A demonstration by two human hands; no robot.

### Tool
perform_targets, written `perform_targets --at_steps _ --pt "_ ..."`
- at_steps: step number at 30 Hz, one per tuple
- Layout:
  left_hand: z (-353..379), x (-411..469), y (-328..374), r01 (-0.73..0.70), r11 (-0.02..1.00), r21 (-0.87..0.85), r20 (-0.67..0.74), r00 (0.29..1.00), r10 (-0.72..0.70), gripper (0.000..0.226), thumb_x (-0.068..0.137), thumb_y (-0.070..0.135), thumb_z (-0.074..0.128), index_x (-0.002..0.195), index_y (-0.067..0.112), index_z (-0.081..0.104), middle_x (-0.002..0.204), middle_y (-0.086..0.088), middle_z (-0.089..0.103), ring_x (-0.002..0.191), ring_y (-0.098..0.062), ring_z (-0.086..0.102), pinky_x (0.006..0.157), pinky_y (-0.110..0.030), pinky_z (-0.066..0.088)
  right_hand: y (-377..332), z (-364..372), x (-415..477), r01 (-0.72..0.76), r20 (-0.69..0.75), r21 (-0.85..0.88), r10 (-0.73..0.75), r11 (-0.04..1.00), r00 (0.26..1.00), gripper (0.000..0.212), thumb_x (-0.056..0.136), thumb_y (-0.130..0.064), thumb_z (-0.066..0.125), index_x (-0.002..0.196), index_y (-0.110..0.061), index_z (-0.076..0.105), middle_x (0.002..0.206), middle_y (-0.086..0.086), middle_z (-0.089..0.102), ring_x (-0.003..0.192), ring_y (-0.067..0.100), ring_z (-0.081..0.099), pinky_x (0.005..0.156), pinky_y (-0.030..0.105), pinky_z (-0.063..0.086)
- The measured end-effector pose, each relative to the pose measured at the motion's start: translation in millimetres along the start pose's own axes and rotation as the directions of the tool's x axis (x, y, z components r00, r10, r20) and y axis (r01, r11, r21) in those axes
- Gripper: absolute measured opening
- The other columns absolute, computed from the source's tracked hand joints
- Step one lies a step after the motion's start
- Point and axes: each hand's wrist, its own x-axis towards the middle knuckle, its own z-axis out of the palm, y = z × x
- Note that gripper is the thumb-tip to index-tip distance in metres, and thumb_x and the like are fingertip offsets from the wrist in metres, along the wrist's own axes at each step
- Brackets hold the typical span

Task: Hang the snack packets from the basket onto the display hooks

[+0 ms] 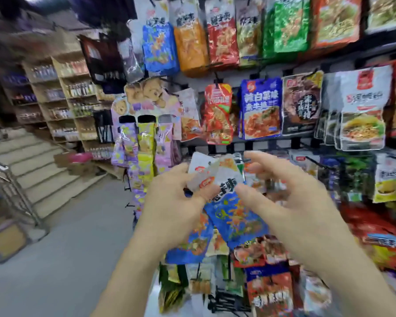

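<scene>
I hold a small stack of blue-and-white snack packets (234,216) in front of the display rack. My left hand (172,202) grips the stack by its white top part, thumb on the front. My right hand (290,193) pinches the front packet near its top with the thumb, the other fingers spread. A matching blue packet (159,48) hangs on a hook in the top row. More packets hang in rows on black hooks (216,76). The basket is not in view. The frame is blurred by motion.
The rack of hanging packets (261,106) fills the right half. A cardboard stand with bear pictures (144,115) stands left of it. Wooden shelves of bottles (62,97) and steps with a metal railing (16,179) lie at the left, past grey floor.
</scene>
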Motion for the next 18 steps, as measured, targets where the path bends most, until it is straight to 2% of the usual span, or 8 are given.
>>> perform_targets --at_steps 2,4,6,8,11,14,16,18 --pt "-14.0 16.0 -8.4 -0.038 0.993 -0.115 0.075 0.996 0.047 0.015 0.082 0.04 0.069 0.085 0.025 0.072 0.085 -0.002 0.064 0.077 -0.013 0.063 0.067 -0.037 0.052 -2.1 29.8 37.1 0.063 0.031 0.066 -0.065 0.996 0.997 0.029 0.078 -0.041 0.07 0.106 -0.032 0.068 0.096 -0.019 0.069 0.088 -0.003 0.062 0.077 0.022 0.049" --pt "-24.3 34.3 -20.5 -0.073 0.981 -0.178 0.052 0.995 0.084 0.03 0.079 0.047 0.065 0.08 0.018 0.072 0.085 -0.003 0.068 0.081 -0.017 0.066 0.074 -0.041 0.052 -6.0 52.4 69.2 0.152 0.038 0.184 -0.161 0.971 0.986 0.011 0.082 -0.026 0.066 0.092 -0.024 0.069 0.087 -0.015 0.071 0.083 0.0 0.064 0.075 0.022 0.048" --pt "-34.2 55.5 -30.5 -0.078 0.972 -0.224 -0.055 0.996 0.067 0.048 0.08 0.055 0.066 0.055 0.015 0.064 0.06 0.002 0.058 0.062 -0.012 0.058 0.07 -0.026 0.048 -7.2 65.6 95.7 0.193 0.011 0.267 -0.203 0.944 0.979 0.004 0.085 -0.022 0.063 0.086 -0.019 0.066 0.079 -0.013 0.069 0.074 0.002 0.06 0.069 0.022 0.047" --pt "-43.6 76.9 -35.8 -0.053 0.96 -0.276 -0.151 0.988 0.012 0.04 0.075 0.049 0.065 0.041 0.028 0.062 0.049 0.012 0.055 0.052 -0.001 0.051 0.063 -0.01 0.042 -4.7 72.3 122.1 0.193 -0.054 0.343 -0.186 0.919 0.981 0.006 0.086 -0.021 0.061 0.082 -0.015 0.062 0.072 -0.011 0.065 0.067 0.002 0.056 0.063 0.02 0.044" --pt "-55.7 109.6 -45.8 -0.073 0.932 -0.356 -0.237 0.971 -0.014 0.009 0.069 0.036 0.067 0.072 0.033 0.074 0.077 0.012 0.074 0.071 -0.003 0.064 0.067 -0.019 0.05 -0.8 77.7 159.5 0.241 -0.151 0.35 -0.2 0.905 0.968 0.009 0.09 -0.009 0.063 0.089 -0.017 0.058 0.072 0.005 0.065 0.063 0.008 0.053 0.057 0.022 0.041" --pt "-62.8 147.1 -53.9 -0.114 0.881 -0.459 -0.204 0.979 0.02 0.044 0.077 0.014 0.07 0.116 0.032 0.06 0.1 0.0 0.074 0.087 -0.016 0.069 0.077 -0.034 0.058 -9.8 75.7 193.7 0.346 -0.155 0.27 -0.314 0.899 0.937 0.031 0.088 0.0 0.06 0.101 -0.028 0.054 0.068 0.012 0.059 0.054 0.01 0.046 0.052 0.02 0.037" --pt "-68.5 174.3 -51.3 -0.146 0.885 -0.443 -0.202 0.978 0.06 0.051 0.084 0.003 0.068 0.125 0.028 0.052 0.102 -0.005 0.074 0.087 -0.017 0.069 0.079 -0.034 0.057 -22.9 72.9 220.3 0.452 -0.158 0.13 -0.431 0.883 0.888 0.027 0.084 0.006 0.055 0.089 -0.02 0.063 0.068 -0.006 0.061 0.06 0.001 0.051 0.06 0.013 0.039" --pt "-75.2 205.0 -50.2 -0.194 0.864 -0.465 -0.227 0.969 0.096 0.037 0.085 -0.002 0.064 0.114 0.021 0.057 0.094 -0.002 0.074 0.079 -0.014 0.067 0.074 -0.031 0.056 -36.6 74.1 248.8 0.459 -0.189 0.033 -0.446 0.888 0.875 0.031 0.079 0.007 0.053 0.073 -0.019 0.069 0.071 -0.01 0.068 0.065 0.002 0.059 0.062 0.016 0.044"
